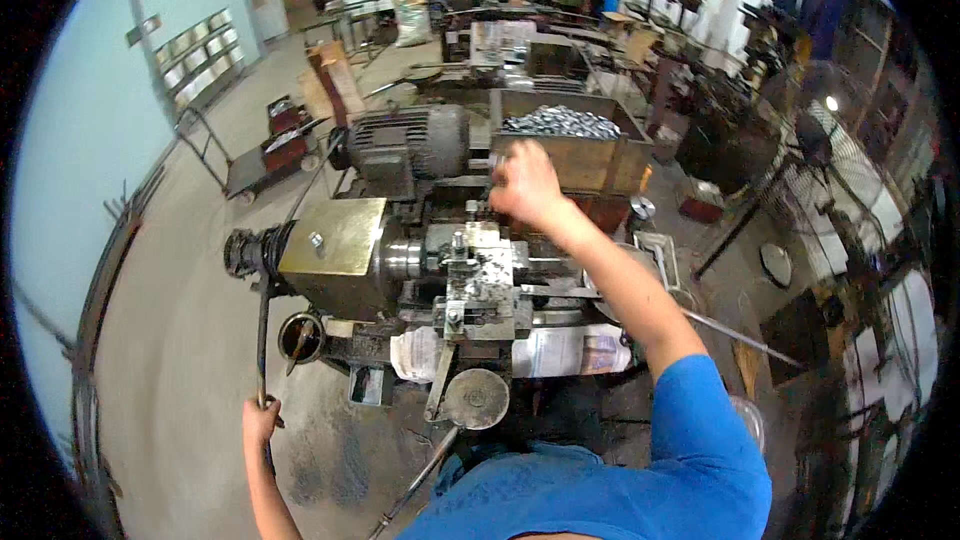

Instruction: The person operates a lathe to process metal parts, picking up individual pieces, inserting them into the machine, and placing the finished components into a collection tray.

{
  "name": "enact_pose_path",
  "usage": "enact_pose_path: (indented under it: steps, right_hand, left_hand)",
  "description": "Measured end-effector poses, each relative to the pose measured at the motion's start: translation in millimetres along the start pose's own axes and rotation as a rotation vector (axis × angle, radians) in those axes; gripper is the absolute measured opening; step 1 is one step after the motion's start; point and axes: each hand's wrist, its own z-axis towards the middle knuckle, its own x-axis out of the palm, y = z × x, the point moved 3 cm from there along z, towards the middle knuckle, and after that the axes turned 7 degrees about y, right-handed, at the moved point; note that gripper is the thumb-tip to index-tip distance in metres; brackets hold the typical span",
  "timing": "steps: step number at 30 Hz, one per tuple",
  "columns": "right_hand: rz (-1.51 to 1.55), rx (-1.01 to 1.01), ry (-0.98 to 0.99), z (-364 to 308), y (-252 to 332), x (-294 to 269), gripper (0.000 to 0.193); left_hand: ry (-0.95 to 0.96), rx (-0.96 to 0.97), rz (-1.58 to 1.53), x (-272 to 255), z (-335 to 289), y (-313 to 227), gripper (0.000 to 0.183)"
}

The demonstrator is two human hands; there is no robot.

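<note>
Dark rod (263, 348) runs through wrapped left fingers (272, 405); right fingers (511, 174) curl near a parts box (592, 170) (pinching anything, cannot tell)

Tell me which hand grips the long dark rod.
The left hand, closed around the rod; the right hand is off it, near the box of metal parts.

The grey concrete floor (170, 340) at left bears a dark flat-decked hand trolley (248, 172) at upper left and a bulging pale woven sack (411, 25) at upper centre. Left of centre, a brass-coloured, flat-topped metal housing (350, 225) carries a small silvery metal piece (316, 239).
</note>
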Motion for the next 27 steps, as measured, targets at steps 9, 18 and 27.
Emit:
enact_pose_path:
  steps: [9,18,27]
  right_hand:
    - [0.274,-0.197,-0.555,-131.2,-45.0,13.2,0.046]
    - [0.361,1.131,-0.089,-489.8,-146.1,108.5,0.049]
    - [-0.144,1.702,0.314,-732.4,-190.5,118.5,0.036]
  left_hand:
    - [0.146,0.183,-0.05,16.6,12.9,-44.2,0.045]
    - [0.069,-0.144,-0.106,64.8,8.2,-16.3,0.035]
    - [0.111,-0.185,-0.031,77.5,22.6,-22.5,0.028]
